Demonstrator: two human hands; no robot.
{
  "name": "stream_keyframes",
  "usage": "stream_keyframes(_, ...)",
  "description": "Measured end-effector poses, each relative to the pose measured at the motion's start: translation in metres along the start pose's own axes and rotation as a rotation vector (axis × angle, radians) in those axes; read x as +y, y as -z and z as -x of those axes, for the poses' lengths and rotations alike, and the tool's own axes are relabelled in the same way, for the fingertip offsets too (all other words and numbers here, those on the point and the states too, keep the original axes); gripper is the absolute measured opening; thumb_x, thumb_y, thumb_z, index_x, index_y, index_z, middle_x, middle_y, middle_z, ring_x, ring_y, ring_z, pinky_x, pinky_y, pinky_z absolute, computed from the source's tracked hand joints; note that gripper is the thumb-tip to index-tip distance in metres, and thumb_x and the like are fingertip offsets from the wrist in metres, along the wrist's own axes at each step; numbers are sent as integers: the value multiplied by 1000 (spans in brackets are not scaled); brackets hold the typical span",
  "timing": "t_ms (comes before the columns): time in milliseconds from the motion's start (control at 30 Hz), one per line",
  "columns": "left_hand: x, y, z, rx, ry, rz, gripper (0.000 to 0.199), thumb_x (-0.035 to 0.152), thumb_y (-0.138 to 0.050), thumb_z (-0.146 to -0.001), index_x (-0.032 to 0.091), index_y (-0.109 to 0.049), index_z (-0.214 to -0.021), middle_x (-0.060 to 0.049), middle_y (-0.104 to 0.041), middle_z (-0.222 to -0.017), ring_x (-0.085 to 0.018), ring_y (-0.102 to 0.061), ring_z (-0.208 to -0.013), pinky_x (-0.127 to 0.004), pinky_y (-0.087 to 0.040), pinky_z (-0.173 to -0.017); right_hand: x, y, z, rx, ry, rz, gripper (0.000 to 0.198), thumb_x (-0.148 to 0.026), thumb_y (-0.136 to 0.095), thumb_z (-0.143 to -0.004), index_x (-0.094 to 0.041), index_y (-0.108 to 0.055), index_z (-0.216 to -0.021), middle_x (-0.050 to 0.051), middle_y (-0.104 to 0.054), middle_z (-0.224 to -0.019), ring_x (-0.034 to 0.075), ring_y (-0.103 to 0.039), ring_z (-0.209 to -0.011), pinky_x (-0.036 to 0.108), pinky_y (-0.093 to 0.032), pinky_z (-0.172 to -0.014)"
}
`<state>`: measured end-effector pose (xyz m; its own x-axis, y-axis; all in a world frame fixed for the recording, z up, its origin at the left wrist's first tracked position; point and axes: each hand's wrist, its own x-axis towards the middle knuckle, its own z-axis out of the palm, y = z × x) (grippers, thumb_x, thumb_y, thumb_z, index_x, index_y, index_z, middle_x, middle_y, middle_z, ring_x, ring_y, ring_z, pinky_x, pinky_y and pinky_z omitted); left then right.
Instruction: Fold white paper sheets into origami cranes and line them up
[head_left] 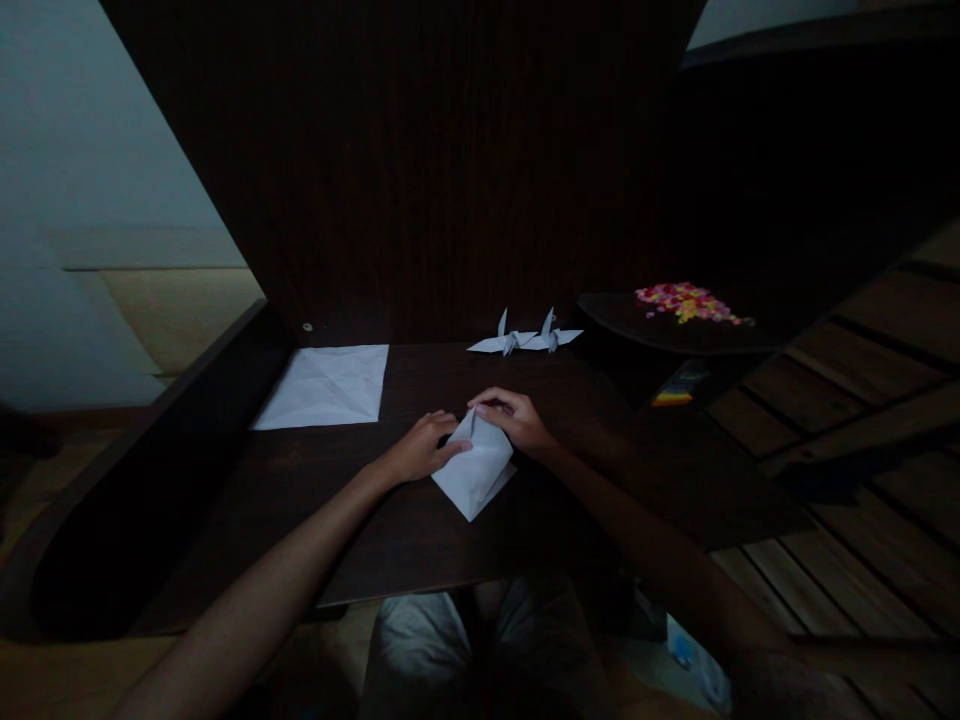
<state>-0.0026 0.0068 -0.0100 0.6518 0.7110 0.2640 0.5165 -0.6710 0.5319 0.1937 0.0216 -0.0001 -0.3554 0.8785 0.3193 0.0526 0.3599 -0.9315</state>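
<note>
A white sheet of origami paper [480, 465], partly folded into a diamond shape, lies on the dark desk in front of me. My left hand [429, 446] rests at its left edge, the thumb lying over the top layer. At the far corner my right hand [516, 416] pinches the paper between thumb and fingers. A lower flap on the right side stands a little apart from the layer above. Beyond my hands, two folded paper cranes [510, 342] stand side by side near the back panel.
A creased white square sheet [326, 385] lies at the back left of the desk [292, 530]. On a rounded shelf [622, 318] at the right sits a pile of small pink, red and yellow pieces [686, 301]. A raised dark side board [142, 480] borders the left.
</note>
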Motion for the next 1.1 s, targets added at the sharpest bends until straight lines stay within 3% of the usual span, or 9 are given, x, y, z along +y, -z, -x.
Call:
stream_keyframes(200,2,1,-1,-6,12,9,27,36,-42,-92,18,-61,-84,-5,-61,-83,-18,-55,-84,-32,-42,-82,0,1,2,-32,18,68,29,-36,-71,-69,-18,-67,-92,5,-66,-89,17,-59,-80,30,-46,-71)
stream_keyframes(367,0,0,0,8,2,-31,29,37,-41,-92,18,-59,-79,-5,-59,-81,-18,-54,-82,-31,-42,-79,2,-1,-1,-2,83,141,19,-37,-65,-76,-18,-66,-77,3,-65,-78,17,-58,-77,31,-45,-74)
stream_keyframes(533,0,0,0,8,4,-26,24,35,-47,-89,17,-60,-82,-6,-61,-84,-20,-55,-84,-32,-43,-80,3,-2,-2,36,104,142,20,-38,-61,-78,-19,-65,-74,3,-65,-77,17,-58,-76,31,-45,-73)
stream_keyframes(700,-3,3,1,95,137,-11,19,32,-50,-86,17,-58,-94,-8,-63,-89,-22,-59,-85,-34,-45,-80,11,0,-4,78,6,188,30,-34,-67,-72,-19,-63,-97,3,-63,-84,14,-56,-73,25,-43,-61)
stream_keyframes(833,-7,6,4,203,270,95,36,31,-51,-85,19,-42,-117,-7,-64,-97,-24,-63,-88,-35,-47,-78,19,5,-4,78,-35,307,47,-24,-70,-64,-20,-57,-109,2,-61,-86,11,-52,-67,24,-43,-59)
stream_keyframes(1100,-4,8,3,318,360,115,49,33,-52,-84,16,-30,-125,1,-61,-75,-17,-63,-65,-28,-46,-65,20,5,-2,43,-54,441,55,-15,-67,-62,-20,-52,-115,1,-60,-85,11,-54,-67,24,-44,-58)
